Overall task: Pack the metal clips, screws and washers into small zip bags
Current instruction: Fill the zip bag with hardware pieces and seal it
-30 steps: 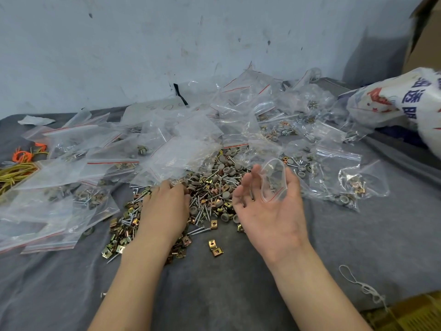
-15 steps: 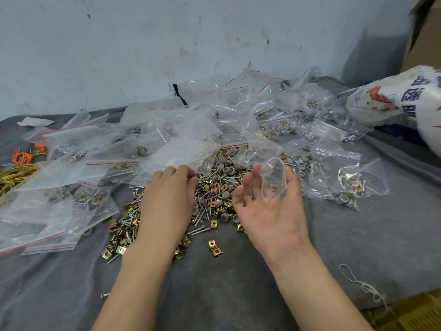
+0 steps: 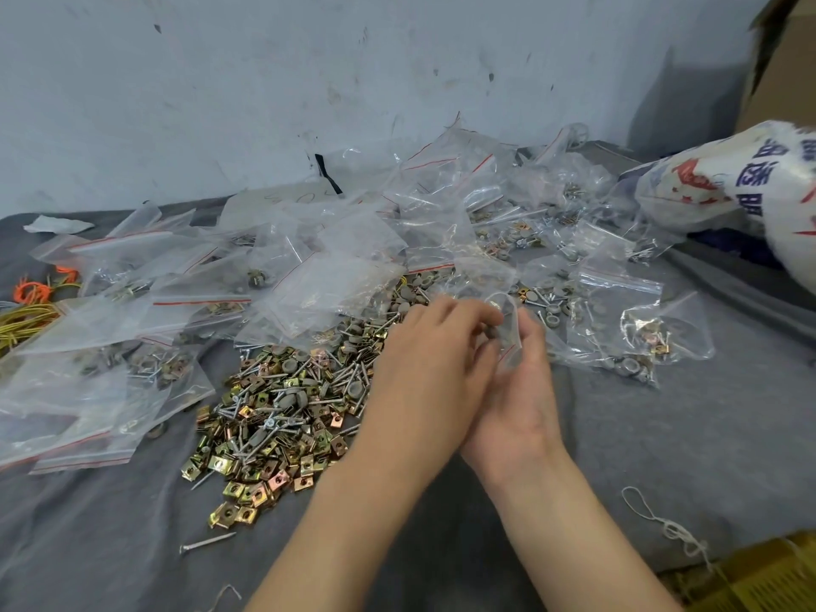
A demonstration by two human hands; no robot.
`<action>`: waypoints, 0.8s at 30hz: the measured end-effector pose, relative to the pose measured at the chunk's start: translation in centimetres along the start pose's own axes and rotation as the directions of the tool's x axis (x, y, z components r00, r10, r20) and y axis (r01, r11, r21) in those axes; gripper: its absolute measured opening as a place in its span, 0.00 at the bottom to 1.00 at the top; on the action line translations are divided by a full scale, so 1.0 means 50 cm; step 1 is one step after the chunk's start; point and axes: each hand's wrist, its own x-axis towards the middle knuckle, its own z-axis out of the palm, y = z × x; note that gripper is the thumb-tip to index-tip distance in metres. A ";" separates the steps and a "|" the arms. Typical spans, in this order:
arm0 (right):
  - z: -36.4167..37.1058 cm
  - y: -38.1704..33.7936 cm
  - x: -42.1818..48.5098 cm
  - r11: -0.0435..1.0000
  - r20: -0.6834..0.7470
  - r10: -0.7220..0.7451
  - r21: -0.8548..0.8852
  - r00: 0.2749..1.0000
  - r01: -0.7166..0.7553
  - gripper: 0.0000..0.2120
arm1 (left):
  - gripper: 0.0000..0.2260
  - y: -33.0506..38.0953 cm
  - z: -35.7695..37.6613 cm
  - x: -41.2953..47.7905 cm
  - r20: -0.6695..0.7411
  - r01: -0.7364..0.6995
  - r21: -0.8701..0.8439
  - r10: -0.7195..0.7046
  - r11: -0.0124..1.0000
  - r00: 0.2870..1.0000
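A heap of brass-coloured metal clips, screws and grey washers [image 3: 282, 404] lies on the grey cloth [image 3: 706, 435]. My right hand [image 3: 525, 404], palm up, holds a small clear zip bag [image 3: 508, 329] upright with its mouth open. My left hand [image 3: 432, 360] lies against the right one, its curled fingertips at the bag's mouth, pinching what looks like a grey washer. What else the fingers hold is hidden.
Empty zip bags [image 3: 132, 311] spread to the left and behind the heap, filled bags [image 3: 627, 320] to the right. A white printed sack [image 3: 742, 178] and a cardboard box [image 3: 786, 59] stand at the far right. Rubber bands [image 3: 26, 302] lie far left, a loose screw [image 3: 207, 543] near me.
My left hand has left the heap and moved right to the mouth of the bag. My right hand with the bag has stayed nearly where it was.
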 end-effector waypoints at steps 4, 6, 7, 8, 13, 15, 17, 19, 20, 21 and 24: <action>-0.002 -0.006 -0.002 0.999 -0.085 -0.012 -0.054 0.996 0.007 0.23 | 0.15 0.007 0.019 0.001 0.005 -0.006 0.038 0.006 0.999 1.000; 0.000 -0.007 -0.003 0.999 -0.107 0.008 -0.046 0.994 -0.013 0.21 | 0.16 0.002 0.015 0.002 0.014 0.002 -0.026 -0.002 1.000 1.000; 0.002 -0.007 -0.002 0.999 -0.107 0.013 -0.041 0.994 -0.018 0.20 | 0.16 -0.001 0.011 0.001 0.011 -0.002 -0.055 0.002 0.998 1.000; 0.003 -0.007 -0.001 0.999 -0.104 0.008 -0.035 0.995 -0.012 0.19 | 0.16 -0.005 0.006 0.002 0.002 -0.006 -0.083 0.006 0.997 1.000; 0.007 -0.005 0.007 0.991 -0.048 -0.055 0.117 0.997 0.060 0.16 | 0.13 -0.040 -0.026 0.009 -0.060 0.063 -0.152 -0.073 0.986 0.995; 0.005 -0.004 0.009 0.991 -0.056 -0.078 0.103 0.995 0.083 0.19 | 0.13 -0.074 -0.045 0.009 -0.065 0.162 -0.106 -0.169 0.981 0.983; 0.001 -0.004 0.009 0.992 -0.064 -0.091 0.087 0.994 0.096 0.20 | 0.13 -0.115 -0.067 0.004 -0.041 0.273 -0.004 -0.273 0.962 0.961; -0.002 -0.005 0.008 0.992 -0.068 -0.090 0.086 0.994 0.095 0.20 | 0.12 -0.149 -0.086 -0.007 0.025 0.354 0.094 -0.358 0.930 0.933; -0.002 -0.005 0.008 0.992 -0.070 -0.089 0.087 0.994 0.095 0.19 | 0.11 -0.160 -0.092 -0.012 0.063 0.372 0.129 -0.382 0.919 0.922; -0.002 -0.005 0.007 0.991 -0.073 -0.091 0.088 0.993 0.098 0.19 | 0.10 -0.167 -0.096 -0.016 0.102 0.376 0.162 -0.394 0.912 0.913; 0.001 -0.003 0.008 0.990 -0.078 -0.101 0.090 0.992 0.107 0.20 | 0.11 -0.170 -0.095 -0.026 0.200 0.341 0.253 -0.394 0.905 0.897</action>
